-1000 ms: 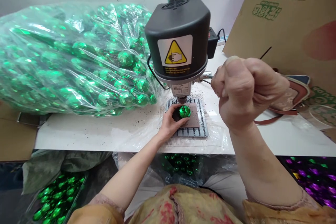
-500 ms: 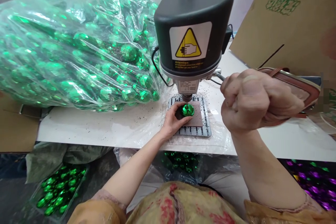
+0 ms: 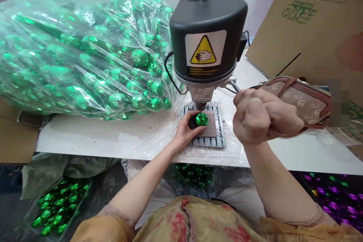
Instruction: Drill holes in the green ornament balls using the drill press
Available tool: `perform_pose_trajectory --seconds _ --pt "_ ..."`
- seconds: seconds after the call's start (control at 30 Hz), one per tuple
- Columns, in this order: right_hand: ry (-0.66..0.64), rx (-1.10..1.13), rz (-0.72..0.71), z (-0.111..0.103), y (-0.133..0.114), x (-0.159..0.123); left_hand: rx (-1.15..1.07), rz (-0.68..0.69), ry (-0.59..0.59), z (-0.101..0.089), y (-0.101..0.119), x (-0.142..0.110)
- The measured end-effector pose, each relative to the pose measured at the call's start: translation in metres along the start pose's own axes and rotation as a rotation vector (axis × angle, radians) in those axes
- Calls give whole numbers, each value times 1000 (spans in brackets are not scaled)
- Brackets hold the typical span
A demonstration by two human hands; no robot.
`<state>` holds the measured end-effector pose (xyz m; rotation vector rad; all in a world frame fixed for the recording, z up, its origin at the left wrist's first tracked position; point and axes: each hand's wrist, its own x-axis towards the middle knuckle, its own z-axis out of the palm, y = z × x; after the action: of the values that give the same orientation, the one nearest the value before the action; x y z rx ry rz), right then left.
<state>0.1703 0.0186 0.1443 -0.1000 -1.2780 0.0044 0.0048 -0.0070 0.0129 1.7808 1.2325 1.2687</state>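
My left hand (image 3: pixel 187 128) has its thumb and fingers around a shiny green faceted ball (image 3: pixel 201 119). The ball sits on a brownish square pad on the slotted metal base plate (image 3: pixel 222 136) of a drill press (image 3: pixel 208 26). Right above the ball is the drill chuck (image 3: pixel 201 106), its bit reaching the ball's top. My right hand (image 3: pixel 263 117) is a fist around the end of the press's metal lever (image 3: pixel 233 84); the grip itself is hidden by the fingers.
A large clear bag of green faceted balls (image 3: pixel 93 56) lies at left. A brown patterned pouch (image 3: pixel 295 98) and a cardboard box (image 3: pixel 320 41) are at right. Below the table stand a tub of green balls (image 3: pixel 56 208) and a container of purple ones (image 3: pixel 337 200). Dark shavings litter the white table (image 3: pixel 99 140).
My right fist is lower and slightly further left in the picture, still on the lever. The camera view has shifted a little. My left hand keeps the ball under the chuck.
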Motion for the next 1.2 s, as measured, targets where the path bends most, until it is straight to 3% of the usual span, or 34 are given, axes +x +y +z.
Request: perform_pose_trajectory --seconds 0.23,0.3,0.4,0.5,0.6,0.63,0.77,0.83,0.9,0.97,1.07,1.13,1.2 --pt "-4 -19 -7 -2 -4 -13 -22 -3 25 0 2 -1" --pt "39 -56 61 5 -9 -2 -21 -8 23 1 1 0" --pt "131 -149 341 19 -16 28 -5 -16 24 2 4 2" --pt "110 -118 429 28 -16 55 89 7 104 2 14 -6" --pt "77 -82 468 29 -13 64 267 174 150 -3 28 -34" --pt "73 -57 460 28 -12 64 319 283 105 -5 32 -48" --pt "77 4 431 23 -7 59 568 731 -287 -14 35 -108" --pt "72 -9 426 21 -6 58 720 844 -422 -17 32 -127" --pt "59 -19 423 19 -5 58 755 887 -426 -20 30 -132" --pt "65 -23 417 18 -5 58 700 876 -315 -25 29 -120" --pt "71 -25 418 19 -6 57 734 751 -125 -40 30 -76" --pt "82 -30 423 20 -7 57 846 631 -121 -53 31 -37" --pt "101 -30 416 21 -7 56 952 554 -209 -67 30 3"
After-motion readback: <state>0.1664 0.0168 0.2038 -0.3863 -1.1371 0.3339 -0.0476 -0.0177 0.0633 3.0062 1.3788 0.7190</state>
